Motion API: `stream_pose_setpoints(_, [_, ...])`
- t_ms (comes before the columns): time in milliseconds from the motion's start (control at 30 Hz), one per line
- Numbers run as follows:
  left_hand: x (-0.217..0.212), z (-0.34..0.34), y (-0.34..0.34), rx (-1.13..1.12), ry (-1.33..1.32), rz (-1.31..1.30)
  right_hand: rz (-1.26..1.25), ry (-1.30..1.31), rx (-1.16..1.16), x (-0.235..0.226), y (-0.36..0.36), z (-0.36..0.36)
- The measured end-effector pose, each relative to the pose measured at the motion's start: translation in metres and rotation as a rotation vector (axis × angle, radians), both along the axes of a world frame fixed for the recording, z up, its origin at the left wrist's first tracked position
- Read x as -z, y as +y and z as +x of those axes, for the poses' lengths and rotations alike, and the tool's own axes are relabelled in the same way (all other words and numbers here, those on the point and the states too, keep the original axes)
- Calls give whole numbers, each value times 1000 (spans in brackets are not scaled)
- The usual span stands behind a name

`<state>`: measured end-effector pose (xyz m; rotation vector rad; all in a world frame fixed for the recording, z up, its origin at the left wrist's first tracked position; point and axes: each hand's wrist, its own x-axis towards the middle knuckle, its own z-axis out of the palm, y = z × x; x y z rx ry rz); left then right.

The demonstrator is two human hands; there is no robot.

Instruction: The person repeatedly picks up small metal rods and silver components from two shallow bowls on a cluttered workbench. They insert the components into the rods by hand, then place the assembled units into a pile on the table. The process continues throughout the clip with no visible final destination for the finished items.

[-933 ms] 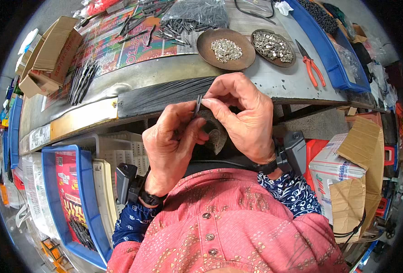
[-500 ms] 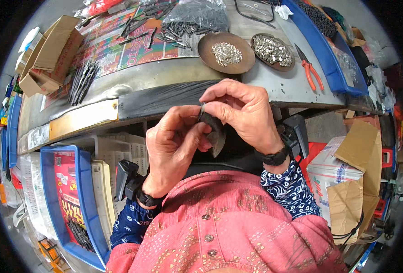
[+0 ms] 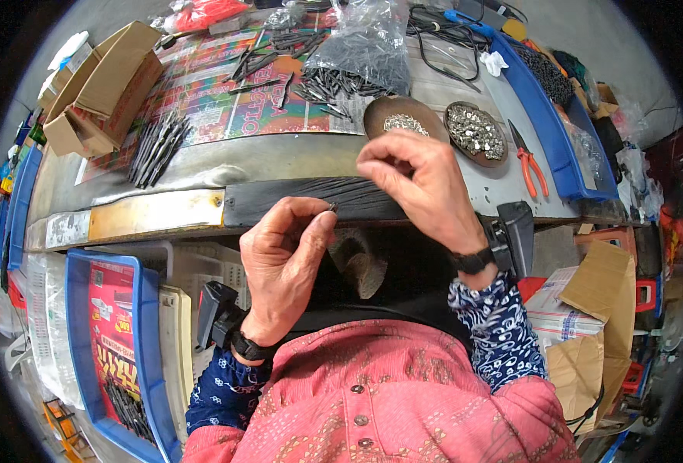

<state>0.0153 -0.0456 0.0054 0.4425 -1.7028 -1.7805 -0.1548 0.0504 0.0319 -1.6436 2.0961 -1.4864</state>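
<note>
Holding: left hand (image 3: 284, 266) pinches a small dark metal part (image 3: 332, 207) between thumb and fingertips, just below the near bench edge, in front of the chest.
Right hand: right hand (image 3: 419, 185) is raised above and right of the part, fingers curled and tips drawn together; whether they pinch anything I cannot tell.
Handling: the part looks light, stiff and thin, likely slick metal and easy to drop; a fingertip pinch near its end seems the only workable hold.
Near supply: two round dishes hold small bright metal bits, brown dish (image 3: 403, 119) just beyond the right hand, second dish (image 3: 476, 133) to its right.
Tools: orange pliers (image 3: 528, 162) lie right of the dishes.
Bench: metal-topped bench (image 3: 202, 166) with a dark strip (image 3: 303, 197) along the near edge; a colourful printed sheet (image 3: 226, 92) covers its far part.
Stock: dark rods (image 3: 156, 143) lie loose at left, more spill from a clear bag (image 3: 361, 50) at far centre.
Surroundings: cardboard boxes (image 3: 102, 85) far left, blue tray (image 3: 546, 116) at right, blue crate (image 3: 114, 347) under the bench at near left.
</note>
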Motion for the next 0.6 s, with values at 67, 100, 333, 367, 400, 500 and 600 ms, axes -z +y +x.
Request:
stream_pose_setpoints(67, [-1, 3, -5, -5, -14, 37, 27, 314, 109, 1, -17, -13])
stream_pose_setpoints(100, [-2, 5, -7, -11, -21, 33, 18, 427, 120, 2, -24, -18])
stream_pose_setpoints(333, [4, 11, -18, -36, -19, 19, 134, 695, 159, 10, -70, -40])
stream_pose_setpoints(367, [5, 11, -19, -41, -14, 19, 139, 727, 157, 11, -75, -42])
stream_pose_setpoints(400, [6, 10, -20, -46, -9, 19, 155, 741, 156, 12, -80, -44])
stream_pose_setpoints(500, [8, 11, -22, -42, -7, 17, 249, 804, 164, 17, -91, -49])
stream_pose_setpoints(600, [7, 12, -24, -32, -29, 36, 231, 844, 148, 20, -96, -52])
